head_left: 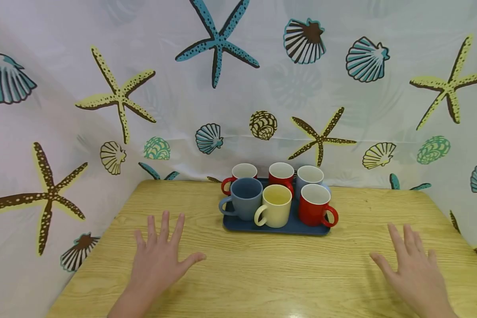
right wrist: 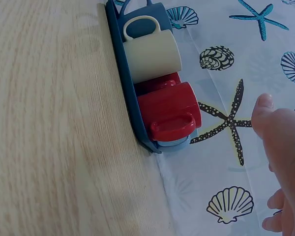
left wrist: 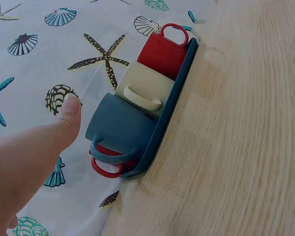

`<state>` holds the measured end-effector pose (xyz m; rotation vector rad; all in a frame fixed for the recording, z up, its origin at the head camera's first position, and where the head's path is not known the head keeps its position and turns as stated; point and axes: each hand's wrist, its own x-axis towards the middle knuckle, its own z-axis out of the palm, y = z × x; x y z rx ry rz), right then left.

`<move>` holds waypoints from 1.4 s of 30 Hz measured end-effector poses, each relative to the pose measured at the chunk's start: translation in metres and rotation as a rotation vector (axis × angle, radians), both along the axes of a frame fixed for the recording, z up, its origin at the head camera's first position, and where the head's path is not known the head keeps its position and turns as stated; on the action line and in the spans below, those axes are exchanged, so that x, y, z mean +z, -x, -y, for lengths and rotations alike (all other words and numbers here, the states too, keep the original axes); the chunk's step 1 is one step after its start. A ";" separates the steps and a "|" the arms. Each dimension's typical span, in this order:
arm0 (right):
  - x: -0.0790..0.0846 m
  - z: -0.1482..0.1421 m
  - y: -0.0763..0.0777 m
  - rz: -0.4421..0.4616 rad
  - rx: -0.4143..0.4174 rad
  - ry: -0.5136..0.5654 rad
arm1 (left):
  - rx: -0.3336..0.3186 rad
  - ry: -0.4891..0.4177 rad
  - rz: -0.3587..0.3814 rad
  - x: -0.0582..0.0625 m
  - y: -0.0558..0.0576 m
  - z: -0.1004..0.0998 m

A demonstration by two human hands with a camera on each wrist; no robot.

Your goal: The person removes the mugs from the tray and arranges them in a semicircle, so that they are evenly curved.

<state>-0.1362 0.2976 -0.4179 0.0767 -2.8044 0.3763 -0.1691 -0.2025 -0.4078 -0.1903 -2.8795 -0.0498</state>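
Observation:
My left hand is held over the left part of the table with its fingers spread, touching nothing. On the other side, my right hand hovers with straight fingers and holds nothing. Between and beyond them lies a dark blue tray bearing several mugs. In its front row are a blue-grey mug, a cream mug and a red mug with a white inside. Behind these stand two more red mugs and a light blue mug, partly hidden.
The wooden table reaches back to a white curtain printed with starfish and shells. The curtain also runs along the left and right sides. The tray sits close to the table's back edge.

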 end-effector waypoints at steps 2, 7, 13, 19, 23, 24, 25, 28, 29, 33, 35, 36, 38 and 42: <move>0.000 0.002 0.003 -0.007 0.008 0.024 | -0.009 -0.032 -0.002 0.001 0.003 -0.002; 0.003 0.007 0.010 -0.013 0.007 0.073 | -0.050 -0.095 -0.032 -0.001 0.011 -0.006; 0.007 0.014 0.017 -0.015 0.010 0.116 | -0.091 -0.131 -0.067 -0.005 0.020 -0.013; 0.010 0.022 0.026 -0.011 -0.001 0.178 | -0.111 -0.220 -0.137 -0.009 0.031 -0.018; 0.011 0.027 0.033 0.013 0.009 0.235 | -0.143 -0.249 -0.185 -0.013 0.040 -0.020; 0.012 0.028 0.035 0.024 0.013 0.250 | -0.150 -0.252 -0.188 -0.014 0.042 -0.021; 0.012 0.029 0.036 0.032 0.018 0.265 | -0.151 -0.254 -0.186 -0.016 0.044 -0.022; 0.012 0.032 0.041 0.064 0.031 0.297 | -0.150 -0.264 -0.167 -0.020 0.050 -0.023; 0.011 0.033 0.043 0.072 0.034 0.306 | -0.146 -0.269 -0.158 -0.021 0.052 -0.023; 0.009 0.036 0.048 0.088 0.048 0.352 | -0.147 -0.274 -0.125 -0.025 0.061 -0.024; 0.007 0.037 0.051 0.105 0.053 0.386 | -0.160 -0.276 -0.108 -0.027 0.065 -0.024; 0.007 0.038 0.053 0.119 0.054 0.405 | -0.166 -0.281 -0.097 -0.029 0.066 -0.024; 0.005 0.039 0.055 0.154 0.055 0.441 | -0.170 -0.287 -0.073 -0.031 0.070 -0.024; 0.001 0.041 0.060 0.217 0.055 0.502 | -0.171 -0.297 -0.034 -0.040 0.079 -0.022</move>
